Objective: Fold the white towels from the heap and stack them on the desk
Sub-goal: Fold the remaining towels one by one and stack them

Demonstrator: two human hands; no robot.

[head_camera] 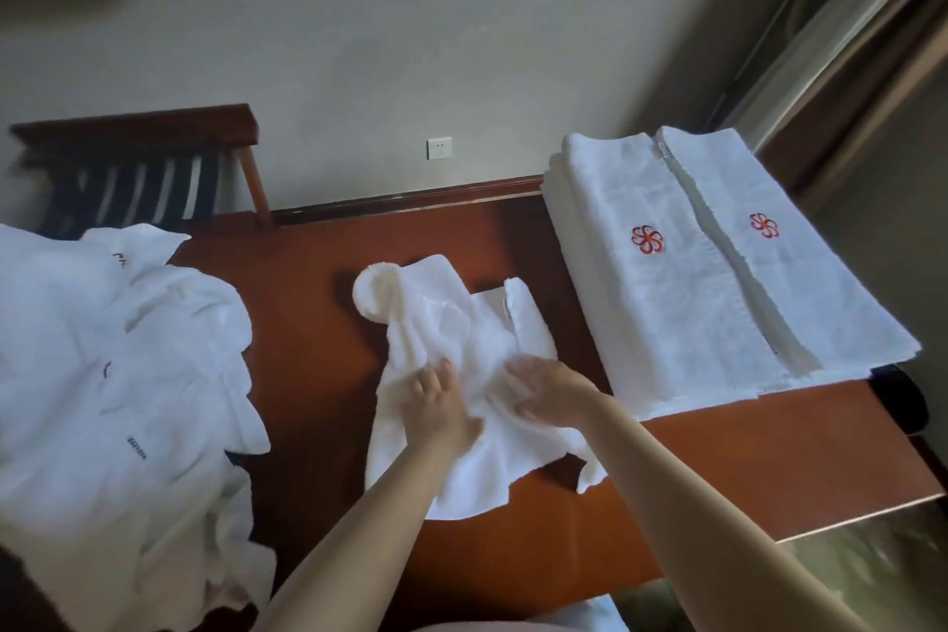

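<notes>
A crumpled white towel [451,323] lies in the middle of the red-brown desk [718,457]. Both my hands are on its near half. My left hand [438,408] lies on the cloth with its fingers bent into the folds. Just to the right, my right hand [546,393] lies flat with straight fingers pressing the cloth. A heap of loose white towels [118,375] covers the desk's left side. At the right stands a stack of folded white towels [708,272] with red flower emblems on top.
A dark wooden rack [143,169] stands behind the heap against the grey wall. The desk's right and near edges drop to the floor. A dark object [903,395] sits beside the stack at the right edge. Bare desk shows between towel and heap.
</notes>
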